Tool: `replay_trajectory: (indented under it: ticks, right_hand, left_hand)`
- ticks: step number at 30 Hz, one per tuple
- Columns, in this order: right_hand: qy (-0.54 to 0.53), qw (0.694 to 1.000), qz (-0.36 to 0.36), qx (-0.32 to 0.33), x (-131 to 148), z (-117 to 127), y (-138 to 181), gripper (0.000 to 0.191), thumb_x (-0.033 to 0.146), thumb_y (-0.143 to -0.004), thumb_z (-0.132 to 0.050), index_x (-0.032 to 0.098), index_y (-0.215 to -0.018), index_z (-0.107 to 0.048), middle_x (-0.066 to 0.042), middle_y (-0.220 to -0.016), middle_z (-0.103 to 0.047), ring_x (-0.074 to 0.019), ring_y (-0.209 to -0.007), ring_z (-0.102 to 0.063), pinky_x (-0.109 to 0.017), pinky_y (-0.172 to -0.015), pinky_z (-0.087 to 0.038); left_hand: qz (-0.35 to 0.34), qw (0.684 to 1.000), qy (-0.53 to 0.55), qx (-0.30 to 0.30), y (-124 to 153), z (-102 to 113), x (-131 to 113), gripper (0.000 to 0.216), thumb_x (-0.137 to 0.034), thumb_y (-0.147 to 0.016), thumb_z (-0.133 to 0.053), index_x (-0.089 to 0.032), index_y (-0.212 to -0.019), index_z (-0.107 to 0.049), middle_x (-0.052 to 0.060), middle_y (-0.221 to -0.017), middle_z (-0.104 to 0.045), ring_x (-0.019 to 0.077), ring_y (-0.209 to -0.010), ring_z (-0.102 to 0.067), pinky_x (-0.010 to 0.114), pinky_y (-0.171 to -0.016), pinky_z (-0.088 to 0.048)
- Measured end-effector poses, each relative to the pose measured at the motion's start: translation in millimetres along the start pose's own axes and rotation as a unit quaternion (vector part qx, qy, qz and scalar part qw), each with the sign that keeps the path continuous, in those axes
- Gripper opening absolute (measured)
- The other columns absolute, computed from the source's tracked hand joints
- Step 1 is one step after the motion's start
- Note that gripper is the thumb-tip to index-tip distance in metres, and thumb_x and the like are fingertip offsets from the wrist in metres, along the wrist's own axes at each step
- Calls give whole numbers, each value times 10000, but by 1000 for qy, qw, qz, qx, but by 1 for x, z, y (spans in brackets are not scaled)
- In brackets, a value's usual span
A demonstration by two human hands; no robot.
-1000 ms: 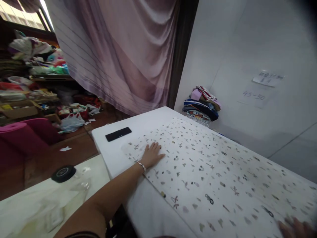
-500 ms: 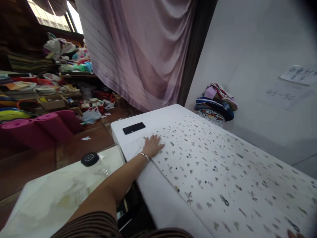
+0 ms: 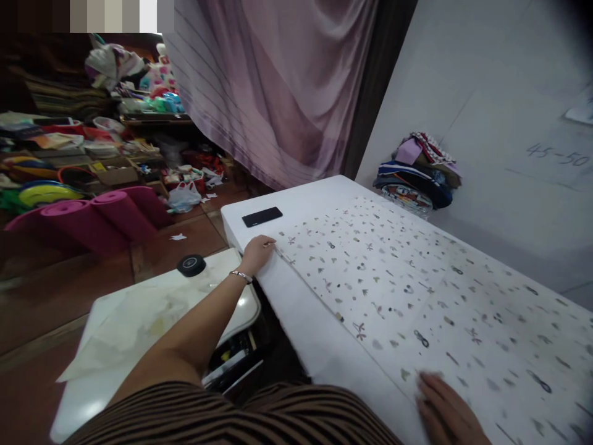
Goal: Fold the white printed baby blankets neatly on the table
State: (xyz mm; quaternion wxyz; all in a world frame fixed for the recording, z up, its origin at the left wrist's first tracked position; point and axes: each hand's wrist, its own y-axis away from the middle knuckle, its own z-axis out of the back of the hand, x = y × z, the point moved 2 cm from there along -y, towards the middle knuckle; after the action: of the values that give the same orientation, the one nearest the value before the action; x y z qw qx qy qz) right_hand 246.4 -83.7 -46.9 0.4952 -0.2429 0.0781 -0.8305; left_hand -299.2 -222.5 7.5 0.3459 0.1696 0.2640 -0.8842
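A white fabric [image 3: 389, 272] with small printed motifs lies spread flat over the white-covered table [image 3: 306, 207]. At its near left corner my left hand [image 3: 257, 253], with a bracelet at the wrist, is closed with fingers and thumb pinching the fabric's edge. My right hand [image 3: 448, 409] is at the near edge of the fabric, low in the view and partly cut off by the frame. Its fingers are stretched out over the cloth and slightly blurred. Beyond my left hand a black phone [image 3: 262, 217] rests on the table.
A smaller white table [image 3: 106, 309] stands at the left, bearing a round black object [image 3: 191, 265] and thin pale sheets. Rolled pink mats [image 3: 111, 216] and piled goods lie on the floor. Folded cloths [image 3: 414, 176] are stacked by the wall, near a hanging curtain [image 3: 287, 93].
My left hand has gone from lying flat on the fabric to pinching its corner. My right hand has come into view from the lower right edge. The camera view has shifted.
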Motion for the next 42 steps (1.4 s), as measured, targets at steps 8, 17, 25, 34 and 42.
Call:
replay_trajectory:
  ticks: [8,17,25,34,42]
  right_hand:
    - [3,999,34,-17,43,-9,-41,366,328,-841,-533,435,-1191,-528,-56,-995,-623,-313,-873,-637,-500,-696,-588]
    - [34,999,31,-13,54,-16,-48,222,314,-883,-476,331,-1070,-594,-66,-959,-623,-287,-836,-631,-457,-699,-574]
    - [39,998,50,-11,56,-9,-49,269,282,-873,-484,349,-1113,-584,-66,-977,-634,-285,-865,-639,-428,-708,-584]
    - [69,993,93,11,53,-4,-55,317,185,-838,-434,227,-1047,-668,-86,-957,-651,-231,-833,-643,-332,-683,-580]
    - [50,995,84,6,67,-1,-51,312,172,-880,-425,201,-1091,-653,-90,-990,-648,-209,-875,-620,-320,-723,-555]
  left_hand:
    - [-91,994,-24,47,24,-6,-18,255,-235,-844,-454,-185,-905,-696,65,-990,-664,204,-960,-562,344,-888,-473]
    - [-206,967,-104,113,14,6,-18,289,-239,-890,-409,-248,-952,-690,69,-994,-642,221,-998,-523,355,-847,-463]
    - [-282,940,-117,152,5,1,-17,314,-170,-890,-383,-223,-1015,-666,72,-1101,-630,201,-1069,-514,348,-926,-443]
    - [-306,929,-125,166,-9,-2,-17,272,-124,-839,-424,-205,-954,-657,77,-1055,-639,194,-1047,-537,345,-919,-454]
    - [-274,937,-150,158,-15,4,-10,255,-125,-818,-413,-191,-872,-654,87,-983,-648,227,-1033,-535,364,-883,-459]
